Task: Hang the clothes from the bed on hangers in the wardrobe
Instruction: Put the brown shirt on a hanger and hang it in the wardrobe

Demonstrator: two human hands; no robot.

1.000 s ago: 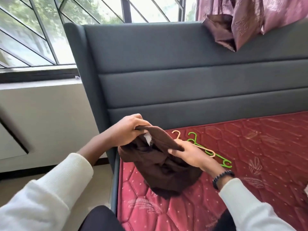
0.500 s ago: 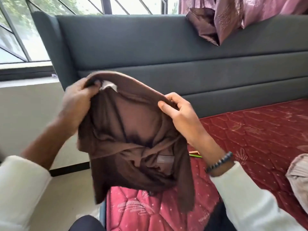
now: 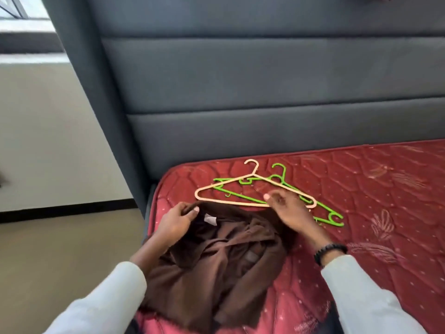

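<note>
Looking down from the head camera, we pinch the crumpled brown cotton shirt (image 3: 216,256) at its collar with our left hand (image 3: 177,221), near the red quilted mattress (image 3: 375,203) edge. Our right hand (image 3: 290,210) reaches loosely spread over the beige plastic hanger (image 3: 231,202) and green plastic hangers (image 3: 327,219); contact is unclear.

**Hidden and cut off**

Right hand (image 3: 290,209): motion-blurred; contact with beige hanger (image 3: 231,190) unclear. Green hangers (image 3: 243,195): partly covered, count uncertain. Brown garment (image 3: 216,261): near hem cut by frame edge. Neck label (image 3: 210,219): unreadable.
</note>
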